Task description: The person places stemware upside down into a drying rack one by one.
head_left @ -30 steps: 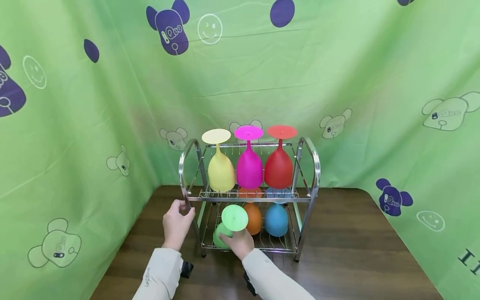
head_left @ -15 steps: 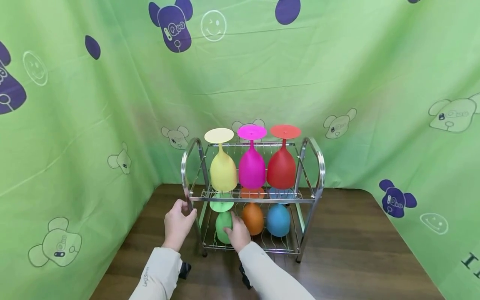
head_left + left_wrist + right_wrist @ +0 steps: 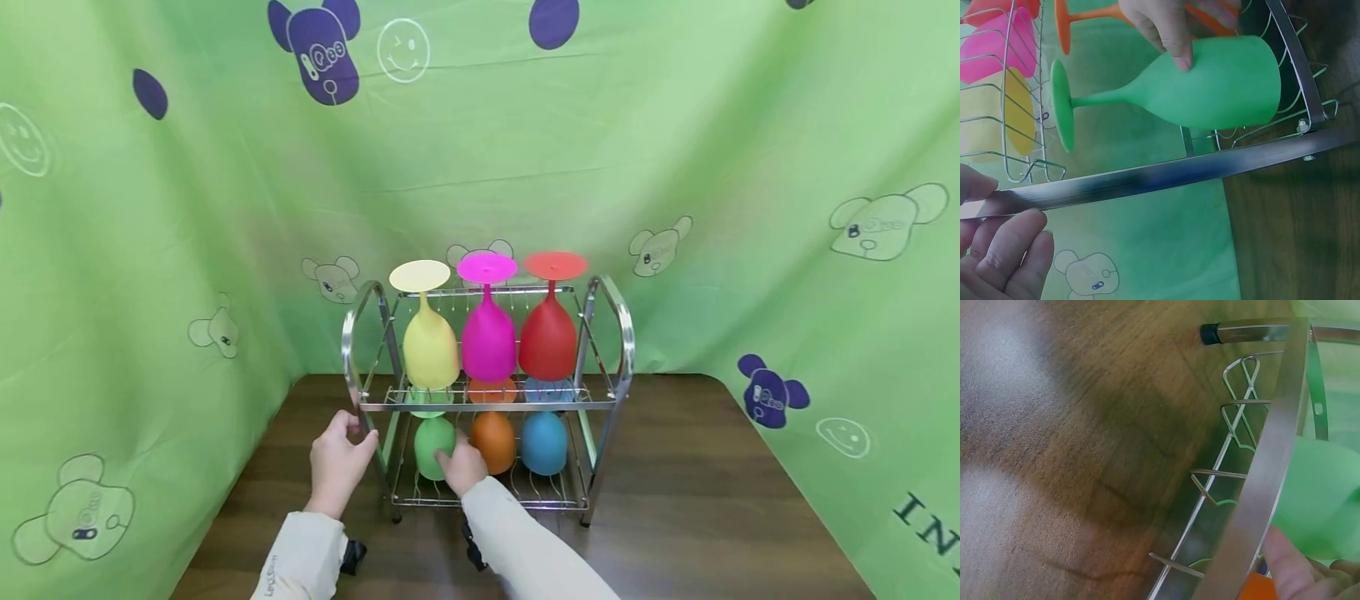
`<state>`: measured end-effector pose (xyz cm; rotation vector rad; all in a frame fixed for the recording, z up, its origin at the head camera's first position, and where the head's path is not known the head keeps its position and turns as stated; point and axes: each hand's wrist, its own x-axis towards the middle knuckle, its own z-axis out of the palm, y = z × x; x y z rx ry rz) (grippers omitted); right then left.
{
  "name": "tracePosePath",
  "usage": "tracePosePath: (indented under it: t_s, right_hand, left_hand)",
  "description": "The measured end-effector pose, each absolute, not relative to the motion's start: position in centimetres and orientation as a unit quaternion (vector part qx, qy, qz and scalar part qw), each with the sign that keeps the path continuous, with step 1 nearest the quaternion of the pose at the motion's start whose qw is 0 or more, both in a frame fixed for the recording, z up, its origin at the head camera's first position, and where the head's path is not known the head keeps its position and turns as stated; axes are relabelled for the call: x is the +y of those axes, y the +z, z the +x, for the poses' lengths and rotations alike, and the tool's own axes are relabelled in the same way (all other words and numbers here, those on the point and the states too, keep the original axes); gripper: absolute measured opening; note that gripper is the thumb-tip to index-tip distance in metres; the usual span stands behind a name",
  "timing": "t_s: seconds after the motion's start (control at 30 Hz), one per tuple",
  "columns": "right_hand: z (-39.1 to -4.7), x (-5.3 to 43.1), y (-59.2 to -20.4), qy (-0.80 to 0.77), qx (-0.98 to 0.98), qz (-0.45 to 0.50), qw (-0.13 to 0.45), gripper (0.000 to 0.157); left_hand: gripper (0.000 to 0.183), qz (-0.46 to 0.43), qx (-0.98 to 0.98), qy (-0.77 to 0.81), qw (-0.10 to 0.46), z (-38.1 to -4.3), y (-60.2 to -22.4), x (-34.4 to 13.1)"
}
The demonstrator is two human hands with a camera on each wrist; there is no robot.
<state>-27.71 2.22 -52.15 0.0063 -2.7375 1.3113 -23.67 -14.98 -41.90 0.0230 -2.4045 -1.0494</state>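
Observation:
A two-tier chrome wire rack (image 3: pixel 487 407) stands on the table. My left hand (image 3: pixel 339 463) pinches its left upright, thumb on one face of the metal bar (image 3: pixel 1147 181) and fingers on the other. My right hand (image 3: pixel 465 468) holds the green wine goblet (image 3: pixel 432 452) by the right side of its bowl, thumb across the front; its far fingers are mostly hidden. The goblet is upside down at the left of the lower tier, foot upward under the upper shelf. Beside it are an orange goblet (image 3: pixel 493 443) and a blue goblet (image 3: pixel 544 445), both inverted.
On the upper tier stand inverted yellow (image 3: pixel 430 350), magenta (image 3: pixel 488 343) and red (image 3: pixel 549 340) goblets. A brown wooden table (image 3: pixel 705 475) lies under the rack. Green printed cloth (image 3: pixel 480 125) hangs behind and at both sides.
The green goblet, first tilted with its foot toward me, has swung upright, its foot moving back under the upper shelf. My right hand moved with it. The left hand stays at the upright.

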Motion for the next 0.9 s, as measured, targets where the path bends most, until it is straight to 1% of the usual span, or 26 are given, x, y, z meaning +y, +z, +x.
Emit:
tracePosePath:
  t_s: [0.07, 0.23, 0.3, 0.43, 0.6, 0.7, 0.8, 0.9]
  right_hand:
    - [-27.4, 1.7, -52.0, 0.429, -0.902, -0.001, 0.054, 0.053]
    - [-26.1, 1.7, -51.1, 0.425, -0.904, -0.012, 0.045, 0.064]
    - [-25.4, 1.9, -50.7, 0.426, -0.904, 0.011, 0.038, 0.068]
    - [-24.1, 3.4, -49.5, 0.426, -0.900, 0.090, 0.025, 0.068]
    - [-22.8, 8.2, -48.3, 0.394, -0.901, 0.181, 0.000, 0.069]
    - [-20.5, 12.3, -48.7, 0.361, -0.905, 0.227, 0.002, 0.064]
    - [-18.0, 16.6, -49.4, 0.311, -0.915, 0.257, 0.017, 0.057]
    - [-16.3, 20.7, -50.0, 0.266, -0.920, 0.285, 0.047, 0.052]
  left_hand:
    - [0.017, 0.007, -0.887, -0.384, 0.256, -23.5, -41.8, -15.4]
    - [0.016, 0.005, -0.886, -0.398, 0.237, -22.9, -41.7, -15.9]
    - [0.017, 0.008, -0.887, -0.400, 0.231, -22.6, -41.7, -16.1]
    - [0.018, 0.011, -0.889, -0.399, 0.225, -22.4, -41.6, -16.3]
    - [0.017, 0.006, -0.878, -0.414, 0.239, -23.3, -42.4, -15.1]
    - [0.015, -0.030, -0.873, -0.432, 0.224, -23.6, -43.5, -14.4]
    - [0.018, -0.072, -0.879, -0.429, 0.195, -23.5, -44.8, -14.6]
    - [0.028, -0.091, -0.903, -0.378, 0.181, -22.9, -45.8, -16.1]
